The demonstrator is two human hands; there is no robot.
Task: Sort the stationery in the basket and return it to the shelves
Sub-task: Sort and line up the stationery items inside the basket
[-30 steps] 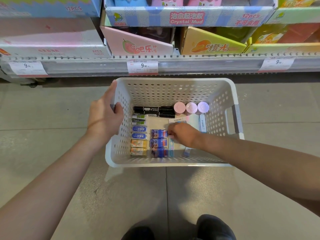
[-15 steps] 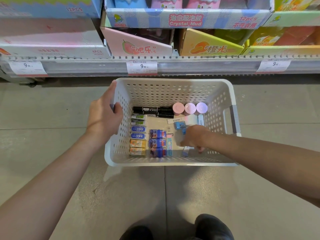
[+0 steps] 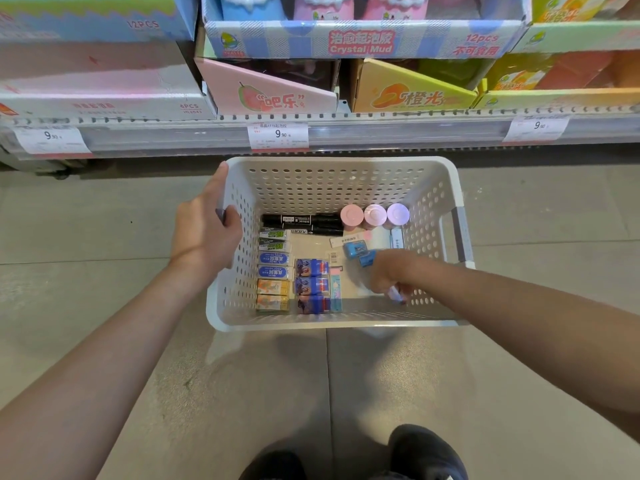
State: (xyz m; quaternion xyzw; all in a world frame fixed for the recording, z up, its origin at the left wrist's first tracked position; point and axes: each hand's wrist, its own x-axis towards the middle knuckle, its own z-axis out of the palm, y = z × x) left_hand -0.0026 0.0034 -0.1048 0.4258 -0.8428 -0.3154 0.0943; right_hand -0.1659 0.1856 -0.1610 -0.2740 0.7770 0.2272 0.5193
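A white perforated basket stands on the floor below a shelf. My left hand grips its left rim. My right hand is inside at the near right, its fingers curled round a small pale packet. Two blue sharpeners lie just beyond that hand. Black markers lie at the back, beside three round pastel tubs. Rows of boxed erasers fill the left side, with blue boxes in the middle.
The shelf edge with price tags runs across above the basket. Display boxes sit on it: pink, orange, and a blue Crystal Mud box. My dark shoes stand on the tiled floor in front.
My right hand has moved from the middle of the basket to its near right corner and closed on a small packet. The blue sharpeners are now uncovered. My left hand has stayed on the rim.
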